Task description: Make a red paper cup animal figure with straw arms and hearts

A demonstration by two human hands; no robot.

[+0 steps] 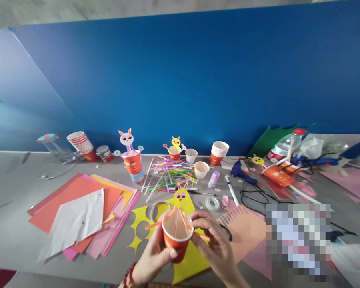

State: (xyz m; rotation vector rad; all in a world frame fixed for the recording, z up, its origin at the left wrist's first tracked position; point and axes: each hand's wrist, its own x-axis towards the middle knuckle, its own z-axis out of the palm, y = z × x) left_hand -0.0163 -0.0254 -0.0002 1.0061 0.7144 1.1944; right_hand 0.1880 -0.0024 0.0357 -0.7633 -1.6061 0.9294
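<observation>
My left hand [154,254] is wrapped round an orange paper cup [177,246], held tilted so that its white inside shows. Orange straws [153,226] poke out through both sides of the cup and run up inside it. Above the far rim shows a yellow paper bunny head [180,196]; how it is fixed is hidden. The fingers of my right hand [213,236] are closed at the cup's right rim, around the orange straw that sticks out there. Below the cup lies yellow paper [189,266] with round cut-outs, beside a tape roll [159,211].
Coloured paper sheets [75,196] lie left. Behind are loose straws [168,176], a finished-looking bunny cup [132,160] and stacked cups [219,152]. A glue stick [213,180], a marker [231,191] and a blue glue gun [243,173] with black cable lie right.
</observation>
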